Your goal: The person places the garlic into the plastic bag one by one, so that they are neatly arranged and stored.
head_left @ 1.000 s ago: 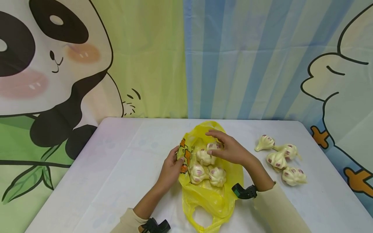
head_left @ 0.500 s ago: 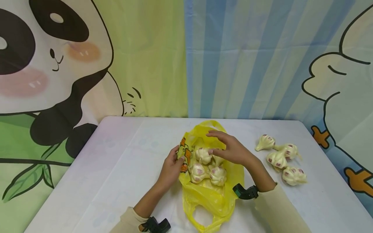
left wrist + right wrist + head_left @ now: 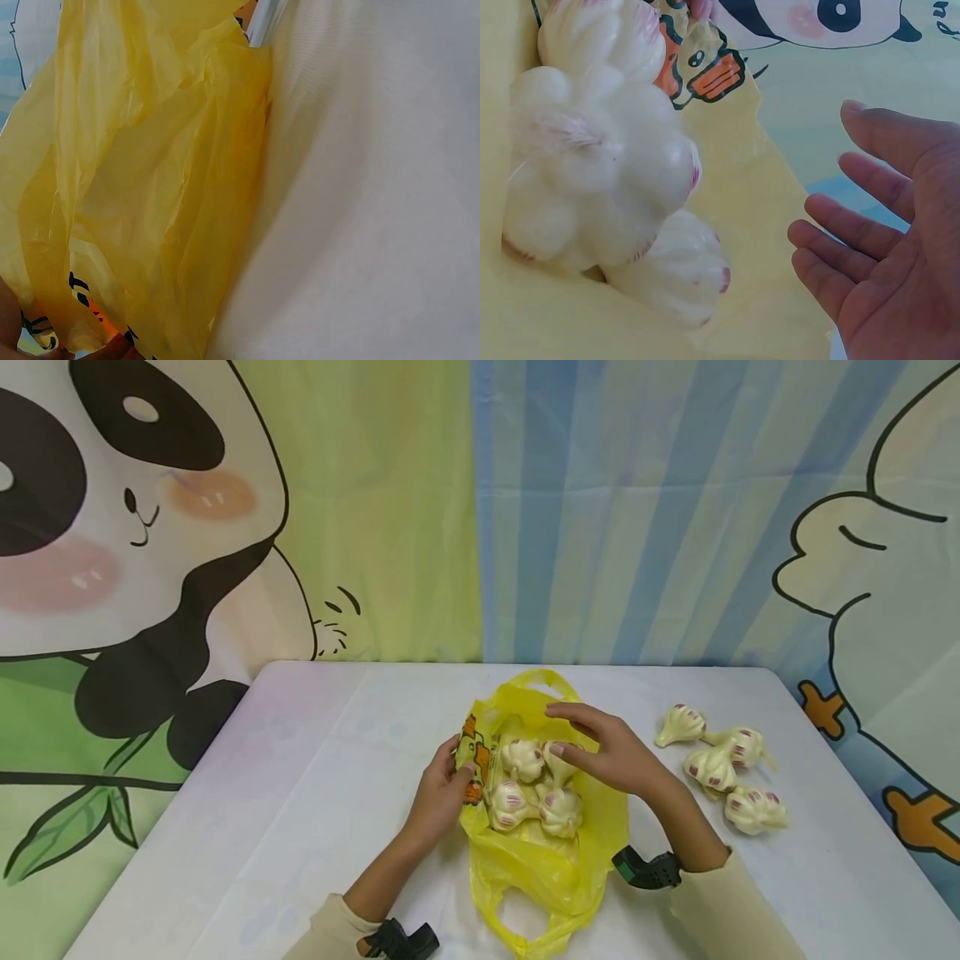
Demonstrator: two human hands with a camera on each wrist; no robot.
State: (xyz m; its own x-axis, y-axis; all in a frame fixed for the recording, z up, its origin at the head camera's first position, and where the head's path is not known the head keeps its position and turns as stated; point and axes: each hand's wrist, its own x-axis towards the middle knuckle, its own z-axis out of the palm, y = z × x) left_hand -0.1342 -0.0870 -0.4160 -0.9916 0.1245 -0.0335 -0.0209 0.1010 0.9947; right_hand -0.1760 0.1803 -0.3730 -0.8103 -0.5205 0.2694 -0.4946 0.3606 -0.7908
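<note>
A yellow plastic bag (image 3: pixel 540 868) lies mouth-up on the table with several garlic bulbs (image 3: pixel 511 805) inside. At its left edge, by the printed cartoon duck, my left hand (image 3: pixel 438 795) pinches the plastic between thumb and fingers. Over the bag's right side hovers my right hand (image 3: pixel 615 750), its fingers spread and holding nothing, close to the upper right bulb (image 3: pixel 558 764). Bulbs clustered in the bag (image 3: pixel 600 165) fill the left of the right wrist view, apart from the spread fingers. Yellow plastic (image 3: pixel 150 165) covers much of the left wrist view.
Several loose garlic bulbs (image 3: pixel 756 811) lie in a group on the white-covered table (image 3: pixel 322 760), right of the bag. A cloth backdrop (image 3: pixel 375 510) with a panda and stripes stands behind the table's far edge.
My right hand has let go of a garlic bulb, which dropped among the others in the bag, and has drawn slightly right. The left hand stays at the bag's edge.
</note>
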